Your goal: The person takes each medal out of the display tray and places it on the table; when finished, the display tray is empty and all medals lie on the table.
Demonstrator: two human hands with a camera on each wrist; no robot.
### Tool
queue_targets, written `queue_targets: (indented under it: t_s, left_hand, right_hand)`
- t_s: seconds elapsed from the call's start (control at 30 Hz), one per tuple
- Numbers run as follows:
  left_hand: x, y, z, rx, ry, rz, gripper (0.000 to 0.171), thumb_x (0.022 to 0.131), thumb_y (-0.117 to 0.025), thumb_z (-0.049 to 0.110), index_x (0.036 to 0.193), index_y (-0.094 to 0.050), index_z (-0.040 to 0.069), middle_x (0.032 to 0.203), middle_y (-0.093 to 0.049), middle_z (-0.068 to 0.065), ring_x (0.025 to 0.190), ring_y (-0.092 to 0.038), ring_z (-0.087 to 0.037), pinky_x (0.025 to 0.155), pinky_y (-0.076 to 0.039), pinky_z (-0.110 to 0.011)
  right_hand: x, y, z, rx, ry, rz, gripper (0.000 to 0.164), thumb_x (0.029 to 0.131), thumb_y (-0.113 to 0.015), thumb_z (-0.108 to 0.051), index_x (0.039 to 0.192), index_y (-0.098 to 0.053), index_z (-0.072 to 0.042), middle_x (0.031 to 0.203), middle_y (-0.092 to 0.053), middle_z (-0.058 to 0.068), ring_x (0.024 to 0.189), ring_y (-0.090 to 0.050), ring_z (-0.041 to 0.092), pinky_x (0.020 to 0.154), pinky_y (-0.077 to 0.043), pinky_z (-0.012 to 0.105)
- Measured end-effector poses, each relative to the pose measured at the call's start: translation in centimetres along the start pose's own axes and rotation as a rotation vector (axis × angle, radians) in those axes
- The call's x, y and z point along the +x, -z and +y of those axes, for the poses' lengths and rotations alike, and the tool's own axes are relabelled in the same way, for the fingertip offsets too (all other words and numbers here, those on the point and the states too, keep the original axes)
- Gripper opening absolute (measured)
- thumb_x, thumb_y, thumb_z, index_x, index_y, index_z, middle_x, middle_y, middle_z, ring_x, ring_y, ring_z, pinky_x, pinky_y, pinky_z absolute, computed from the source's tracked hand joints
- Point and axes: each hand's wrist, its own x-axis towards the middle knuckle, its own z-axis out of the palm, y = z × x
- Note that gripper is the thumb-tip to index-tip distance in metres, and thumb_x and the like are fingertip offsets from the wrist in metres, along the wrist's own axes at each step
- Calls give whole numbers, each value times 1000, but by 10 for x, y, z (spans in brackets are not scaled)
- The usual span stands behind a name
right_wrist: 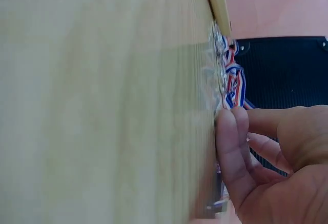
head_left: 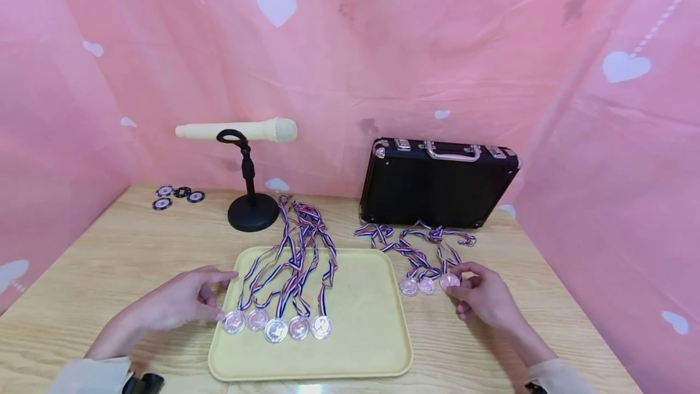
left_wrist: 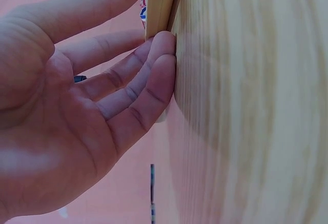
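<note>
A cream tray (head_left: 366, 321) lies on the table with several silver medals (head_left: 276, 330) in a row on it, their striped ribbons (head_left: 306, 217) trailing over its back edge. My left hand (head_left: 177, 298) is at the tray's left rim, thumb and forefinger apart. In the left wrist view, the fingers of that hand (left_wrist: 97, 90) touch the tray's edge (left_wrist: 163, 3) near the tabletop. Right of the tray lie 3 more medals with ribbons. My right hand (head_left: 483, 297) holds the rightmost medal (head_left: 449, 281) between thumb and forefinger; in the right wrist view its fingertips meet beside the ribbons (right_wrist: 236, 83).
A black case (head_left: 437, 187) with a metal handle stands behind the right-hand ribbons. At the back left, a white microphone (head_left: 235, 130) appears above a black stand (head_left: 251, 211). Several poker chips (head_left: 182, 192) lie farther left. Pink curtains (head_left: 350, 65) border the table.
</note>
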Motion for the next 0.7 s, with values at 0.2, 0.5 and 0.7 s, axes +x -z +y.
queue_targets:
  t_s: [0.2,0.5,0.7]
  left_hand:
    - [-2,0,0,13,10,3,77,84,-87,12,150,-52,-6,127,-59,-17,81,-61,-7,67,-53,-24]
    - [1,0,-1,-10,8,-1,76,85,-86,11,150,-52,-8,124,-59,-16,79,-60,-8,63,-52,-24]
    - [-2,-1,-3,-6,-17,5,76,84,-86,10,149,-52,-9,122,-60,-14,79,-59,-6,63,-52,-23]
  right_hand:
    - [6,0,-1,-175,65,34,41,90,-79,-3,127,-63,4,85,-62,9,60,-63,18,50,-56,30]
    - [0,-2,-5,-341,131,46,37,89,-82,-15,121,-70,-1,80,-63,3,56,-59,14,51,-48,27]
    - [-3,-3,-7,-293,110,41,36,89,-82,-11,121,-70,-1,79,-64,4,53,-62,16,48,-54,30]
